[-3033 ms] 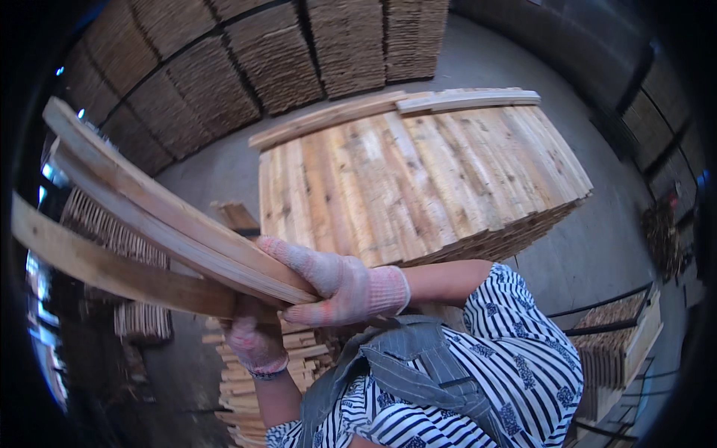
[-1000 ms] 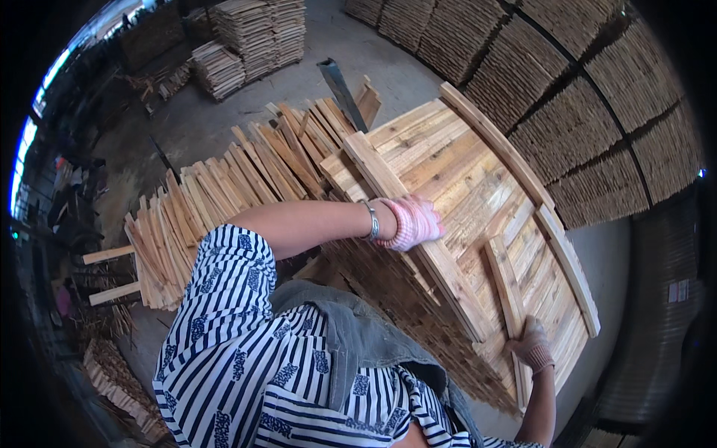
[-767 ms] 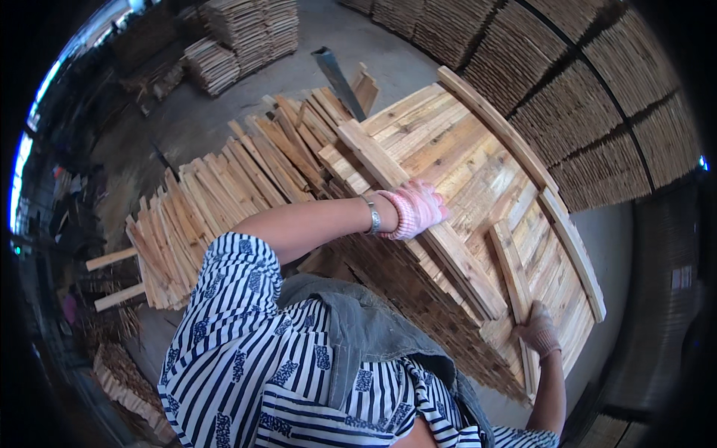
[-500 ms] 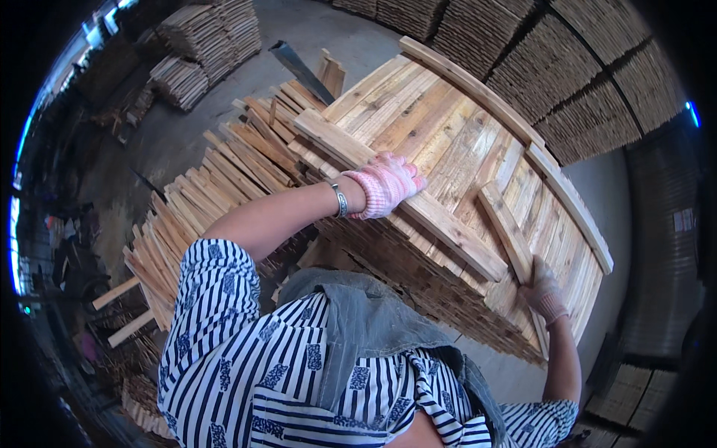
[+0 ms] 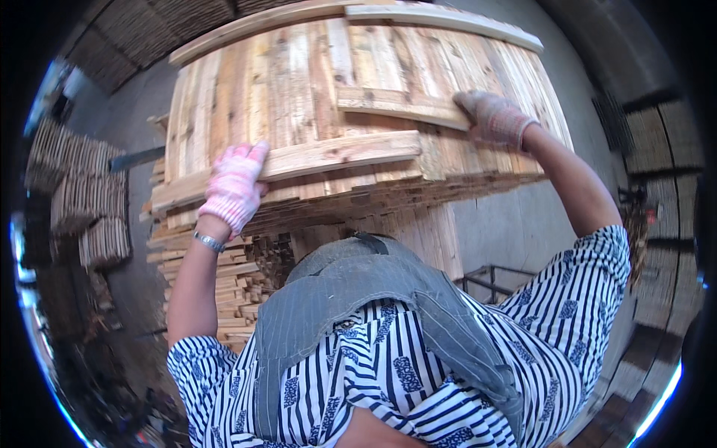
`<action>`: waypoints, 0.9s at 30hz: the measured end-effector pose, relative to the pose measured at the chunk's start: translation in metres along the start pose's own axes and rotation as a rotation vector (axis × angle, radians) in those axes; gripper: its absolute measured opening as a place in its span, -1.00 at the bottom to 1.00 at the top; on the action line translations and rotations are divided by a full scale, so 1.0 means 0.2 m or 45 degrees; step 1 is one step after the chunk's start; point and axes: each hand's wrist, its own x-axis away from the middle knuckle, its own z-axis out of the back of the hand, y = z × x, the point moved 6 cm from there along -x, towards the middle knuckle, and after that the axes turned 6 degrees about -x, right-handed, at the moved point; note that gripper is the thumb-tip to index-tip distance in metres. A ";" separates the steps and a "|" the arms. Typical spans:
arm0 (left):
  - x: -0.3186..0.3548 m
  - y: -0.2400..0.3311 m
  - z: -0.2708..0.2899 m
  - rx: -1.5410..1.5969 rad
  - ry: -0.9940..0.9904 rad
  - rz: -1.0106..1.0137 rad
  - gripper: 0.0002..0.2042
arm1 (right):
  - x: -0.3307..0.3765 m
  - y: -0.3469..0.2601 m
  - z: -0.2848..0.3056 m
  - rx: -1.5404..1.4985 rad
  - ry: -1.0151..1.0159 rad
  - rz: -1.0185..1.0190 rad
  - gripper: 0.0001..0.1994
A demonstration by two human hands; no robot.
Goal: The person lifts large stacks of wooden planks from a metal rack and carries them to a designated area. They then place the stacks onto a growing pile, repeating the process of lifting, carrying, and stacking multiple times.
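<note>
A broad stack of wooden slats point(image 5: 291, 89) lies in front of me, its top layer laid side by side. Along its near edge runs a pale wooden strip point(image 5: 351, 151). My left hand point(image 5: 236, 183), in a pink and white knit glove, grips that strip toward its left end, fingers over the top. A shorter wooden strip point(image 5: 399, 106) rests on the slats farther in, slightly tilted. My right hand point(image 5: 497, 119), in a worn glove, is closed around its right end; the fingers are slightly blurred.
Two more strips, the left one point(image 5: 254, 28) and the right one point(image 5: 448, 21), lie along the far edge. Loose slats point(image 5: 216, 287) are piled below the stack at left. Bundled wood point(image 5: 86, 187) stands far left, with more stacks point(image 5: 661, 142) at right. A grey metal bar point(image 5: 136, 158) juts out at left.
The view has turned, so the stack now lies across the top. The shorter strip in my right hand has swung from steeply slanted to nearly parallel with the near strip. Both hands keep their holds.
</note>
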 end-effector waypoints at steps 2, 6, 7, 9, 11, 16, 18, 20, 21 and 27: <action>0.02 -0.03 -0.01 0.000 0.056 -0.018 -0.25 | 0.08 0.09 0.07 0.058 0.042 -0.143 -0.56; 0.04 -0.03 0.00 0.001 0.123 -0.022 -0.25 | 0.34 0.48 0.13 0.061 0.044 -0.285 -0.51; 0.02 -0.02 0.00 0.006 0.109 -0.023 -0.25 | 0.40 0.52 0.12 0.075 0.009 -0.275 -0.50; 0.02 -0.01 0.01 0.017 0.054 -0.009 -0.25 | 0.45 0.54 0.07 0.107 -0.086 -0.258 -0.48; 0.00 -0.01 -0.02 0.005 0.092 -0.030 -0.25 | 0.47 0.49 0.00 0.083 -0.093 -0.106 -0.50; 0.04 -0.03 0.01 0.001 -0.008 0.040 -0.34 | 0.35 0.37 -0.09 0.189 -0.223 -0.170 -0.58; 0.09 -0.06 0.05 0.006 -0.002 0.092 -0.42 | 0.29 0.30 -0.05 0.299 -0.214 -0.114 -0.56; 0.13 -0.04 0.09 -0.034 0.293 -0.016 -0.63 | 0.19 0.00 0.12 0.391 -0.237 0.105 -0.24; 0.08 -0.04 0.06 -0.124 0.024 0.003 -0.78 | 0.16 -0.13 0.21 0.269 -0.168 0.205 -0.15; 0.20 -0.02 0.14 0.342 0.228 -0.035 -0.49 | 0.30 -1.20 0.04 -1.179 -0.383 0.891 -0.29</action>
